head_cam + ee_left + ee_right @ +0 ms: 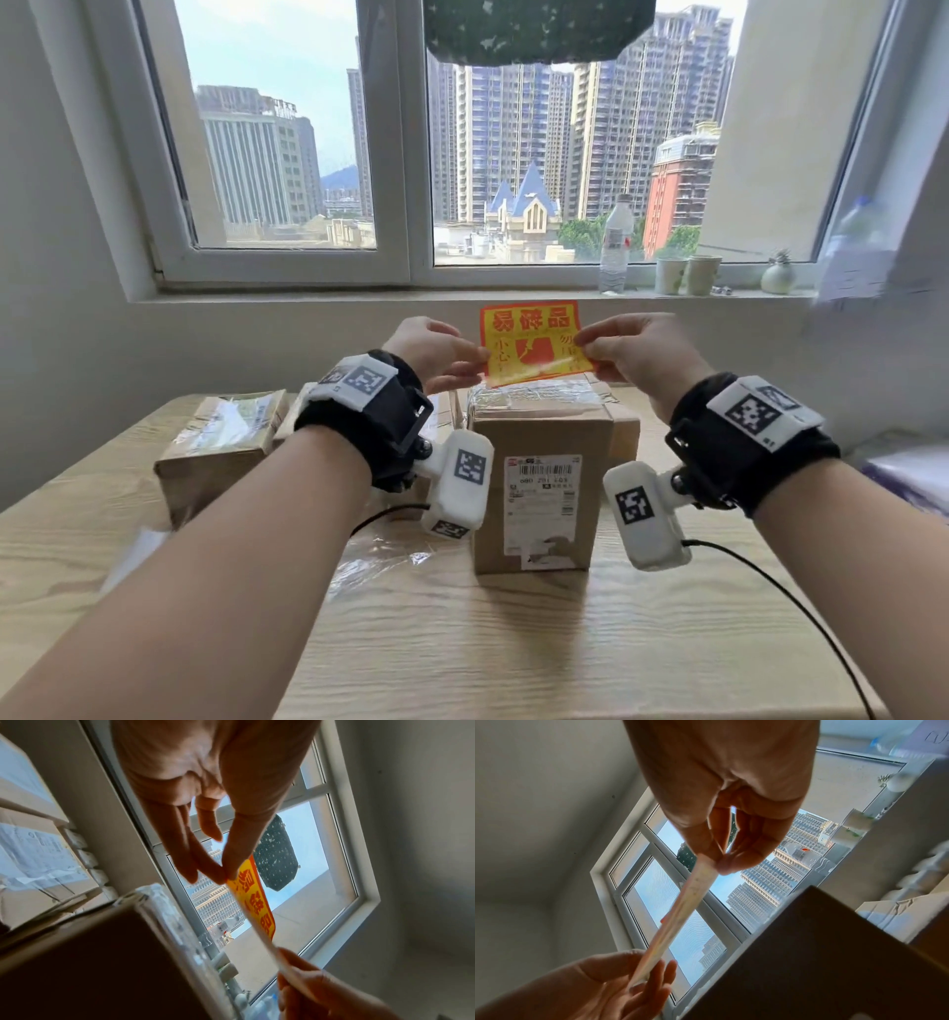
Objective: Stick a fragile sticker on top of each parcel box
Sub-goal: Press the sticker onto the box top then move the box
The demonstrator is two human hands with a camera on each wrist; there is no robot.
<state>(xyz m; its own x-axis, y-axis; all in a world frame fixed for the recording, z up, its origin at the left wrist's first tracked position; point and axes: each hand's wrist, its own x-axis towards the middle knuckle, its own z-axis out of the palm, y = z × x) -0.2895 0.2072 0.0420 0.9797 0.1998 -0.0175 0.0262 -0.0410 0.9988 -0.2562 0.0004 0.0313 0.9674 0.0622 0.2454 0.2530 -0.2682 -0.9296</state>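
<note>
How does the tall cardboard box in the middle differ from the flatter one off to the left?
The tall brown cardboard parcel box stands upright in the middle, under the yellow and red fragile sticker; the flat brown cardboard parcel box lies low at the left. The tall box shows a white shipping label on its front; the flat box shows shiny clear tape on top. Both rest on the light wooden table, neither stickered.

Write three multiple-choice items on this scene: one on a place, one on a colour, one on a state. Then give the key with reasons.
1. Where is the sticker?
A. flat on the table
B. in the air above the upright box
C. on the windowsill

2. What is the sticker's ground colour?
A. yellow
B. green
C. white

3. How is the sticker held?
A. left hand alone
B. right hand alone
C. both hands pinch its sides

Key: B, it hangs above the box top; A, yellow with red print; C, fingers of each hand pinch one side.
</note>
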